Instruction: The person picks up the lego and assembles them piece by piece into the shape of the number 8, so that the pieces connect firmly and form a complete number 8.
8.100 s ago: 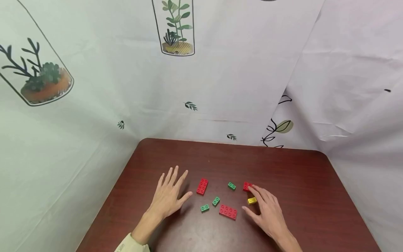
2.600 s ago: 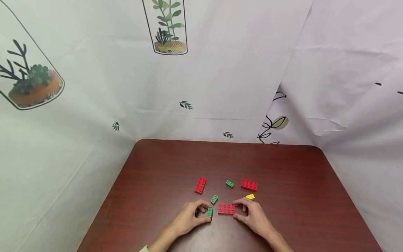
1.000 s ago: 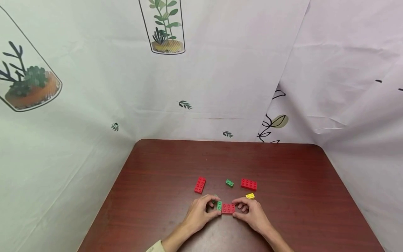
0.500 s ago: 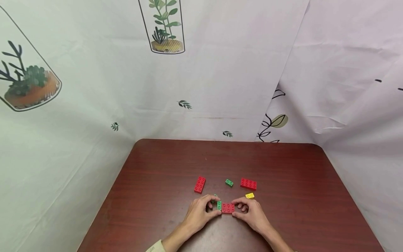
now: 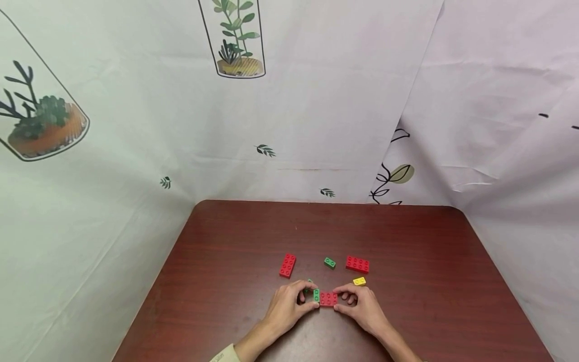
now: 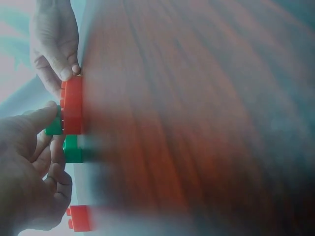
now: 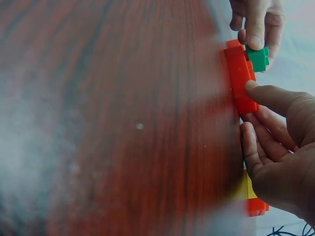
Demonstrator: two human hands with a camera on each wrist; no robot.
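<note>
Head view: I take the centre red brick (image 5: 328,299) as the landmark for all positions. Left hand (image 5: 289,304): thumb and index finger bend inward, parted only by the length of the short green brick (image 5: 316,295), and pinch it at its two ends. The short green brick sits on the studded top of the centre red brick, at its left end; red studs show to its right. I cannot tell whether it is pressed fully down. Right hand (image 5: 362,307): thumb and index finger, parted by the brick's width, pinch the right end of the centre red brick; the remaining fingers curl toward the palm. The centre red brick rests on the table (image 5: 253,231).

I locate the loose bricks as follows. Partly covered green brick (image 6: 73,151): just beyond the landmark's left end, behind the left fingers. Yellow brick (image 5: 359,281): beyond the landmark and to its right, near the right hand. Far green brick (image 5: 329,263): directly beyond the landmark. Left red brick (image 5: 287,265): beyond and to the left. Right red brick (image 5: 358,264): beyond and to the right. Farthest beyond the landmark, I see white printed cloth (image 5: 316,125) behind the table.
</note>
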